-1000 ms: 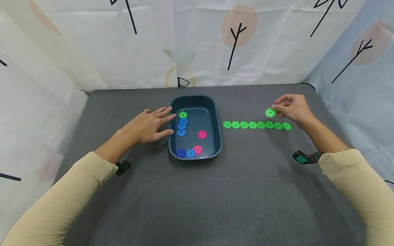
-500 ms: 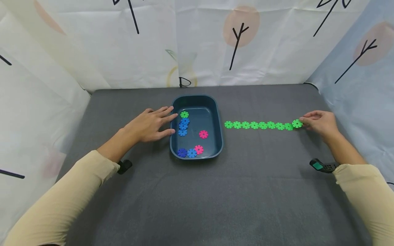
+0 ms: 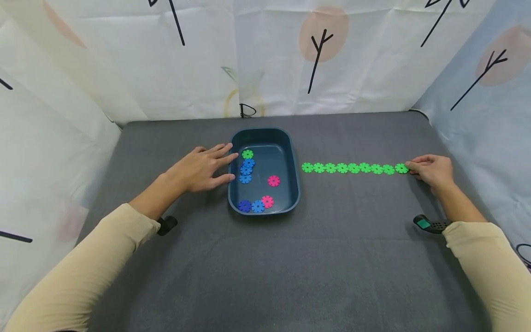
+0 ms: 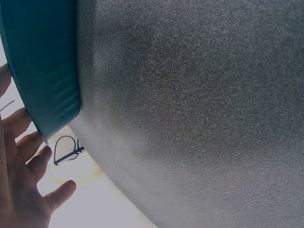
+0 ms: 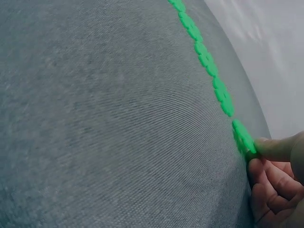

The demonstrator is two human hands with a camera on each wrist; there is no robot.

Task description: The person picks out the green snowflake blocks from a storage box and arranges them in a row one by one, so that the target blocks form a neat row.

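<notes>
Between thumb and fingers my right hand [image 3: 433, 170] pinches a green notched disc [image 3: 401, 168] at the right end of a row of matching green discs [image 3: 353, 168]. In the right wrist view the pinched disc [image 5: 243, 137] stands a little tilted, close over the cloth and near its neighbour in the row. My left hand [image 3: 203, 168] lies with spread, fairly straight fingers on the left rim of a dark blue tray [image 3: 295, 184]. Inside are a green disc [image 3: 247, 154], several blue discs [image 3: 245, 179] and two pink discs [image 3: 273, 180].
A grey cloth [image 3: 265, 267] covers the table. White printed curtains [image 3: 274, 60] rise behind it and on both sides. A dark cable [image 3: 523, 256] shows at the far right edge.
My right hand has carried the green disc rightward and down to the right end of the row. The left hand has stayed on the tray's rim.
</notes>
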